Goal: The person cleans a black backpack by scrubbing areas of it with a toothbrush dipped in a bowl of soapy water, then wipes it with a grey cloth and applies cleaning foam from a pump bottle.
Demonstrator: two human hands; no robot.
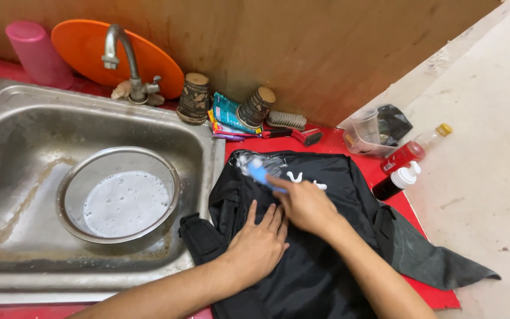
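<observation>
Matt black cloth garment (320, 248) on a glossy red counter (332, 142) beside the scuffed, stained steel sink (7, 118), before a wood-grain wall (302, 47).

Right hand (306, 205) gripped blue brush (259, 172) on black backpack (314, 260); left hand (259, 244) pressed flat beside it; soapy steel bowl (119, 195) in sink (7, 118).

blue brush (259, 172) motion-blurred, handle hidden in right hand (305, 204); black garment (320, 260) cut off at bottom edge

A steel bowl (119, 195) of soapy water sits in the sink (7, 118), an orange plate (84, 44) behind.
</observation>
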